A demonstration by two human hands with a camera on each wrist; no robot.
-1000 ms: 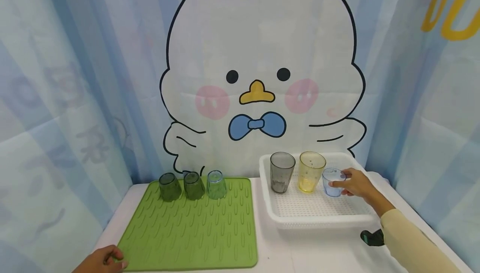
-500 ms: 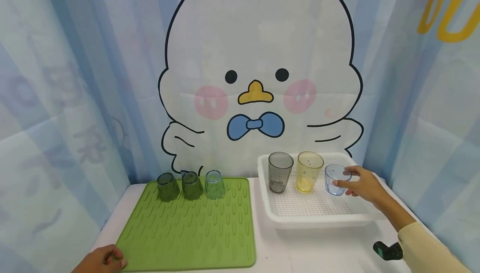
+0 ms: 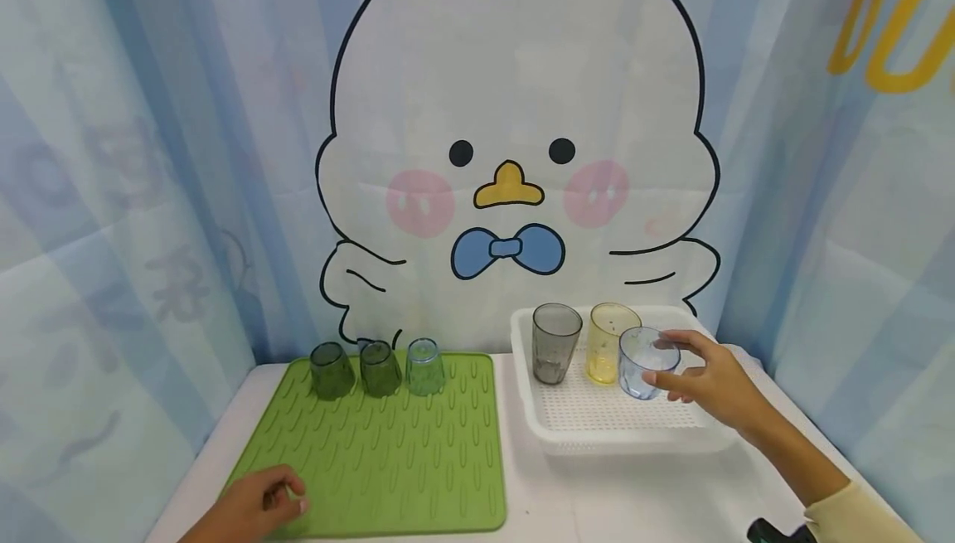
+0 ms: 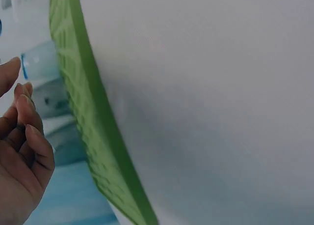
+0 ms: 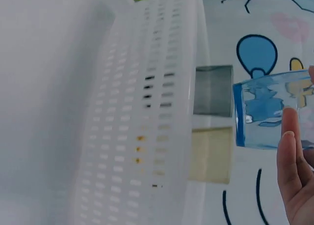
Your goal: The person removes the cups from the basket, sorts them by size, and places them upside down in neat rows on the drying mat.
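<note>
My right hand [image 3: 712, 381] grips a short clear-blue glass [image 3: 637, 365] by its side, thumb and fingers on opposite walls. In the right wrist view the upright blue glass [image 5: 270, 109] is above the basket's rim, its thick base toward it. A tall grey glass [image 3: 555, 346] and a tall yellow glass [image 3: 603, 352] stand in the white basket [image 3: 634, 441], the yellow one partly hidden by the blue glass. My left hand [image 3: 254, 503] hovers near the front left corner of the green mat [image 3: 395, 477], fingers loosely curled and holding nothing.
Along the mat's back edge stand a dark green glass [image 3: 332, 373], another dark green glass [image 3: 380, 370] and a light blue glass [image 3: 425, 369], bottoms up. A curtain [image 3: 507, 54] closes off the back and sides of the white table [image 3: 597, 501].
My right hand has lifted the blue glass and brought it left, in front of the yellow glass. My left hand has moved right, from the mat's corner to over the mat.
</note>
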